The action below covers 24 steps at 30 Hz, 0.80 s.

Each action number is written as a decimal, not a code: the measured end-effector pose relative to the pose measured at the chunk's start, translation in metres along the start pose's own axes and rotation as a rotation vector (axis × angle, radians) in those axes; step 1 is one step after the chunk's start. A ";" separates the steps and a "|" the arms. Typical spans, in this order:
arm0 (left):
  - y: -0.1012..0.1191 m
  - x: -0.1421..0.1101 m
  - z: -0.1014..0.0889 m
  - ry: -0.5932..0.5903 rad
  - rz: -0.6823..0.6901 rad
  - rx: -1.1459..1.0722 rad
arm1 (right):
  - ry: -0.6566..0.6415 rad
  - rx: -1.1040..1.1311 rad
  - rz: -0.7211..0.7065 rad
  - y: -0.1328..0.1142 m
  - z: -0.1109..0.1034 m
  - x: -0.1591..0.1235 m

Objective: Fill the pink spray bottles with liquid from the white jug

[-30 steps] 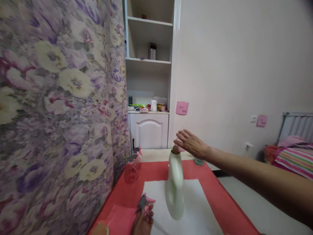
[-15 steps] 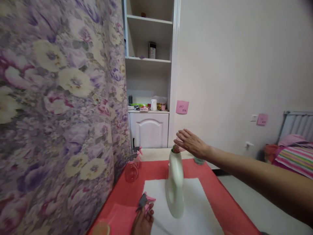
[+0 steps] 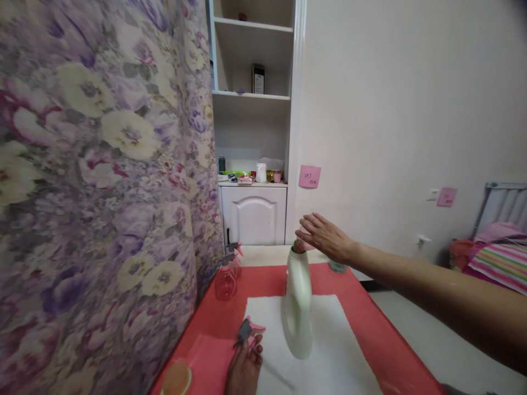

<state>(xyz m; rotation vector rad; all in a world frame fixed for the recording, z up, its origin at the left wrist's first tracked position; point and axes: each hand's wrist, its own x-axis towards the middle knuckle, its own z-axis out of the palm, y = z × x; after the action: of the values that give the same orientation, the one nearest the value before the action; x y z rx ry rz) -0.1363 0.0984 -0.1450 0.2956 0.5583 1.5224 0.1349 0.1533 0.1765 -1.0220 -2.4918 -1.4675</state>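
Observation:
On the white sheet (image 3: 329,340) stands a large pale-green jug (image 3: 300,307) with a side handle, upright. My right hand (image 3: 323,235) reaches across from the right to the jug's mouth. Its fingers curl over a small translucent pinkish piece (image 3: 302,244) at the green rim; the hand hides most of this piece, so its kind is unclear. Low in the view, my left hand (image 3: 245,366) is closed around a grey and pink spray trigger head (image 3: 247,330). A thin dip tube (image 3: 276,374) extends from it over the sheet.
Left on the red tabletop (image 3: 362,323) stands a clear spray bottle (image 3: 225,282) with a pink and grey trigger, another trigger behind it. A round container (image 3: 177,378) is near the front left, a greenish glass (image 3: 337,266) at the back right. A floral curtain (image 3: 123,192) borders the left.
The view has shifted slightly, so everything appears a little higher and further right. Both hands keep nearly the same places relative to the jug and the sheet.

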 end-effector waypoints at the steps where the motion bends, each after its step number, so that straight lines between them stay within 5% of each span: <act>1: 0.000 0.000 0.000 0.011 -0.015 0.000 | 0.000 0.001 0.000 0.000 0.000 0.000; 8: 0.002 -0.006 0.006 -0.060 0.012 -0.008 | 0.003 0.014 0.008 0.000 0.001 -0.003; 24: 0.000 -0.004 0.003 -0.012 0.002 0.008 | 0.002 0.067 0.034 -0.001 0.004 -0.005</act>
<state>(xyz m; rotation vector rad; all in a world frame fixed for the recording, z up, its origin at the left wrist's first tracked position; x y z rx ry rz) -0.1344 0.0949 -0.1424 0.3109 0.5550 1.5197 0.1393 0.1535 0.1724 -1.0452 -2.4906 -1.3653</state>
